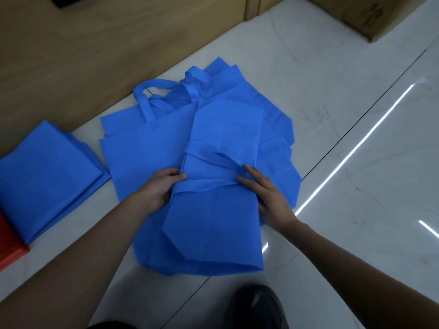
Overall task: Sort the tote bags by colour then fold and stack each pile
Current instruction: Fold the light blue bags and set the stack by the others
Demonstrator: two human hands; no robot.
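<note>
A heap of unfolded blue tote bags [147, 148] lies on the pale floor, handles pointing away from me. On top of it lies one narrow, partly folded blue bag [213, 222]. My left hand [159, 188] grips that bag's left edge, thumb on top. My right hand [268, 193] lies on its right side, fingers stretched over the bag's handle strap [209, 185], which runs across it. A stack of folded blue bags [47, 179] sits to the left. Folded red bags [9, 248] show at the left edge.
A wooden cabinet front [95, 51] runs along the far left. A cardboard box [370, 17] stands at the top right. My dark shoe [259, 305] is at the bottom middle. Marble floor tiles [356, 162] spread out to the right.
</note>
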